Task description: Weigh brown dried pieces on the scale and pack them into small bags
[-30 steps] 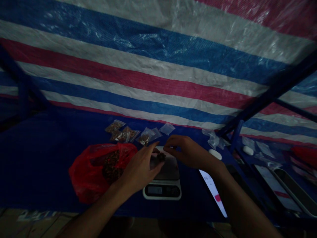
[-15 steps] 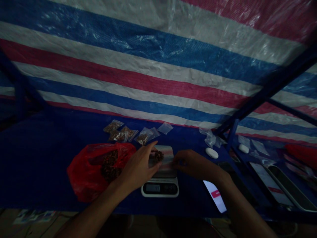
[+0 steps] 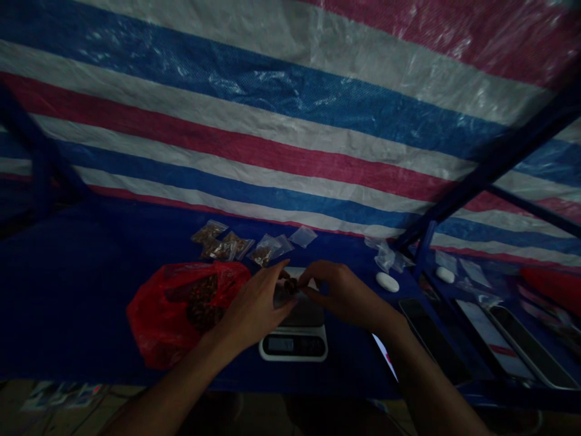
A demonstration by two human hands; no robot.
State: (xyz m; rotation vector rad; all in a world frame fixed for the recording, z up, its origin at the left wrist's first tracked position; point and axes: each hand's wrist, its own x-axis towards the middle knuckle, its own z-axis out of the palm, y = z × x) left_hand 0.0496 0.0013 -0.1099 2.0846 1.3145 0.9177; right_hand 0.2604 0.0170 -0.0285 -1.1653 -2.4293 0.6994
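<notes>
My left hand is curled over the pan of a white kitchen scale, its thumb and forefinger around a small cluster of dark brown dried pieces. From the right, my right hand pinches at the same cluster, fingertips together. The exact kind of the pieces is too dark to make out. The scale's display is lit and its pan is partly covered by my hands. Beside my left forearm lies an open red plastic bag with many more such brown pieces inside.
Behind the scale lie several small clear zip bags with brown contents and a clear bag. To the right are a white oval object, phones and a blue frame post. A striped tarp hangs behind.
My right hand has moved left and inward from the scale's right edge to the brown pieces at my left hand. The left hand stays nearly in place.
</notes>
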